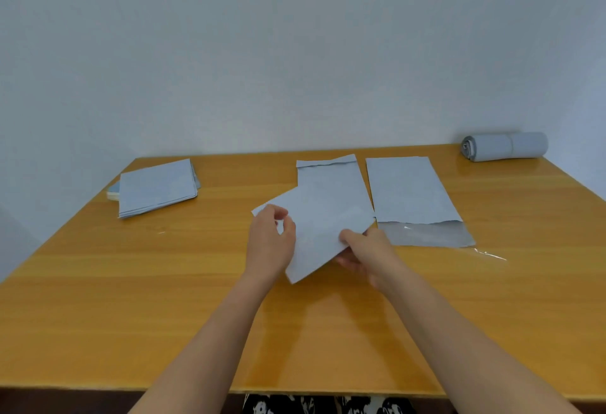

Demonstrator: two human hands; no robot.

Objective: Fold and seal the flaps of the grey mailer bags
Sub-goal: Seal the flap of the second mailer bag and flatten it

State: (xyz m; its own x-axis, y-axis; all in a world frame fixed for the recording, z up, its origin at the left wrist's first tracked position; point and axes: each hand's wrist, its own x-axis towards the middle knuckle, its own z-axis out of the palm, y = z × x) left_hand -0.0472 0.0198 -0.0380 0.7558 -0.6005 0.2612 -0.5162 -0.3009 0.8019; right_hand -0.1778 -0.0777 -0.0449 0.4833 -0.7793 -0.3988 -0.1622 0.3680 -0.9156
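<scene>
I hold a grey mailer bag [316, 233] tilted above the middle of the wooden table [131, 282]. My left hand [270, 243] pinches its upper left corner. My right hand [364, 249] grips its right edge, thumb on top and fingers underneath. Behind it lies a second grey mailer bag [328, 174] with its flap folded at the far end. To the right lies a third grey mailer bag [406, 190], its open flap [426, 234] pointing toward me with a shiny strip showing.
A stack of grey mailer bags [157, 187] sits at the far left on something pale. A roll of grey bags [505, 146] rests at the far right corner by the wall. A clear peeled strip [488, 253] lies near the open flap.
</scene>
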